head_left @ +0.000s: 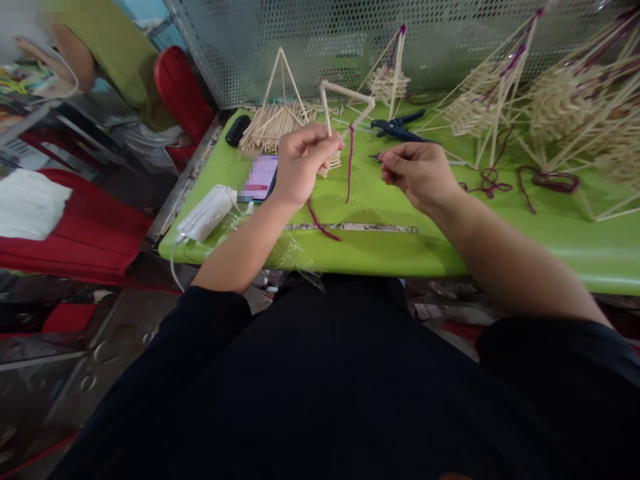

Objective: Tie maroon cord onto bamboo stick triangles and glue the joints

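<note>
Head camera: A person in a dark shirt works at a green table (pixel 500 250), the left hand (pixel 300 163) near the centre of the frame pinching a stick frame (pixel 349 92) between thumb and fingers. The frame, in the upper middle of the picture, is tilted, and a purple string (pixel 350 167) hangs from it. Right of centre, the right hand (pixel 417 173) has its fingertips pressed together on a small dark-tipped object (pixel 374 157), mostly hidden by the fingers. Just above that hand lie dark pliers (pixel 397 125). Part of a stick stack (pixel 334 162) shows behind the left hand; a pile of sticks (pixel 267 130) fills the area to its upper left, with a phone (pixel 263 177) below. A speckled strip (pixel 360 228) lies across the table below the hands. Bound stick structures (pixel 480 103) crowd the upper right. In the upper left, another person stands near a red chair (pixel 180 80).
</note>
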Demonstrator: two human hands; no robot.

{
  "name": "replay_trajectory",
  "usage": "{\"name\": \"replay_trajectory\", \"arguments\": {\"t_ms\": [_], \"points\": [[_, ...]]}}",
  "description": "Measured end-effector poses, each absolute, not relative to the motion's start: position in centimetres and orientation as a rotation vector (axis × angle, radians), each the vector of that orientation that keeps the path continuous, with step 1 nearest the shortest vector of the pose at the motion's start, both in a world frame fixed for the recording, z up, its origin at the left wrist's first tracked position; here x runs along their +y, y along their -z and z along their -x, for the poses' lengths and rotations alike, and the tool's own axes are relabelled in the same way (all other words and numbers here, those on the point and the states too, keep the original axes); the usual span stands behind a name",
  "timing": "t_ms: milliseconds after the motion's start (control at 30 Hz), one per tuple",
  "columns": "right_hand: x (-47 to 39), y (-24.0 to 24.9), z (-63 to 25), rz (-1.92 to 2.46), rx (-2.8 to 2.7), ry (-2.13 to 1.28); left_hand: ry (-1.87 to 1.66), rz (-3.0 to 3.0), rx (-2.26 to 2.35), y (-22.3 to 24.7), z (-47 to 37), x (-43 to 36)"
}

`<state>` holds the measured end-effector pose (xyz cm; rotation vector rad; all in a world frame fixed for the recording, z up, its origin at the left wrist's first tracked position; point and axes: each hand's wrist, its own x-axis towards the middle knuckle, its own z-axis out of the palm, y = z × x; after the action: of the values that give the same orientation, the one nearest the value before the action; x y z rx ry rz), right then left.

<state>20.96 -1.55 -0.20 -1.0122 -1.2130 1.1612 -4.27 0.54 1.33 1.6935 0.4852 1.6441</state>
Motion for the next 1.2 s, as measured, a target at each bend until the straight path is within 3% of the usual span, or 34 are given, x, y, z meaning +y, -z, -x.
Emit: {"name": "replay_trajectory", "arguments": {"t_ms": [633, 1200], "points": [[-1.4, 0.7, -21.1, 0.982, -1.399, -1.038, -1.633, -1.812, 0.666, -0.8, 4.4, 0.7], [-2.5, 0.0, -20.9, 0.929, -1.379, -1.191, -1.585, -1.874, 0.685, -1.0, 4.4, 0.3]]}}
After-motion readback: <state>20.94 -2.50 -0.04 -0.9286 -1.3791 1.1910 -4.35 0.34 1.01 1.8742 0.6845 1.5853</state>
